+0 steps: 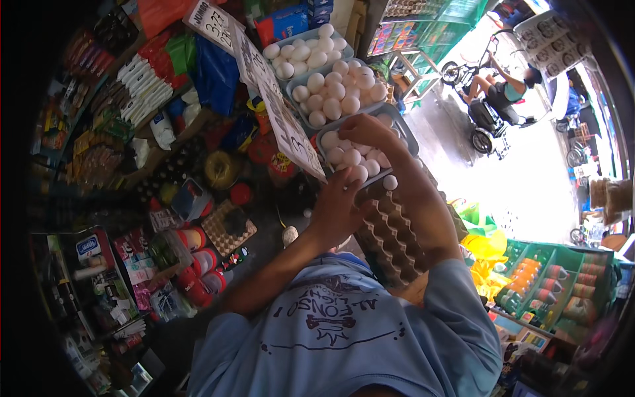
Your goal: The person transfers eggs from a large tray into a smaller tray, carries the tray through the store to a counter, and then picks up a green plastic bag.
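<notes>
My right hand [369,130] reaches over the nearest plastic tray [411,139] of pale eggs [351,157]. Its fingers curl down onto the eggs, and whether one is held is hidden beneath them. At the tray's near edge is my left hand [337,211], thumb spread from the fingers. Its fingertips are beside an egg [357,173], with nothing seen in its grasp. Below my right forearm lies a pulp egg carton [387,233] with rows of hollows. A single egg [390,182] sits at the carton's far end.
Two more egg-filled trays [333,92] [307,52] extend beyond. Handwritten price signs [283,119] stand along their left side. Packaged goods [144,89] crowd the left, with red-lidded jars [203,260] lower down. Bottles fill a green rack [550,283]. A person on a three-wheeler [496,99] is outside.
</notes>
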`<move>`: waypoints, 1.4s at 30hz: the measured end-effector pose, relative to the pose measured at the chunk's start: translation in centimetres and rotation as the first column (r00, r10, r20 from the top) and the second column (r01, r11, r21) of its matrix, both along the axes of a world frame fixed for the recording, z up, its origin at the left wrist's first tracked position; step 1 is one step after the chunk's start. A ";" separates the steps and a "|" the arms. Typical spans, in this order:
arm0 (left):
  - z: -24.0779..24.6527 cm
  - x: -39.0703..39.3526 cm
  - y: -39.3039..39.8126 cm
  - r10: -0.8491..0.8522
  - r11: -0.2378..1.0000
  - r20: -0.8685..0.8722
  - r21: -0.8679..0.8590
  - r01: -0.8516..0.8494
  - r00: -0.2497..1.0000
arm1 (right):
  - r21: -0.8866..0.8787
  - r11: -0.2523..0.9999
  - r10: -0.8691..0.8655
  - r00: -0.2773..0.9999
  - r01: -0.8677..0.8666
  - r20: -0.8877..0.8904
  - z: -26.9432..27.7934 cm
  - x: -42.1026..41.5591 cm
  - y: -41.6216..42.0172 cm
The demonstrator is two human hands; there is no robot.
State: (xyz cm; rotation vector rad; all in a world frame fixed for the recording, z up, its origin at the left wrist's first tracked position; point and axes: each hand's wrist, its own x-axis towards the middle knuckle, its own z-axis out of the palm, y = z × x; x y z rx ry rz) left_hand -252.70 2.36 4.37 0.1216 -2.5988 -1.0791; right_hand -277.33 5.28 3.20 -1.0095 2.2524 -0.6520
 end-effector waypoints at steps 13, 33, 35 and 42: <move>-1.6 6.1 -3.3 -0.111 0.946 0.174 0.319 0.051 0.978 | -0.177 0.933 -0.348 0.910 0.313 -0.225 3.6 -0.4 9.0; -6.1 -8.2 7.9 -0.023 0.989 0.161 0.147 -0.001 0.987 | -0.122 0.730 -0.673 0.738 0.672 0.041 -2.8 1.5 21.0; -6.8 -8.3 8.1 -0.003 0.992 0.075 0.126 -0.007 0.997 | -0.349 0.559 -0.726 0.647 0.752 0.233 -4.1 1.9 22.4; -7.9 -8.0 8.7 0.023 0.987 -0.108 0.161 -0.006 0.994 | -0.299 0.514 -0.786 0.581 0.804 0.213 -4.6 3.3 23.1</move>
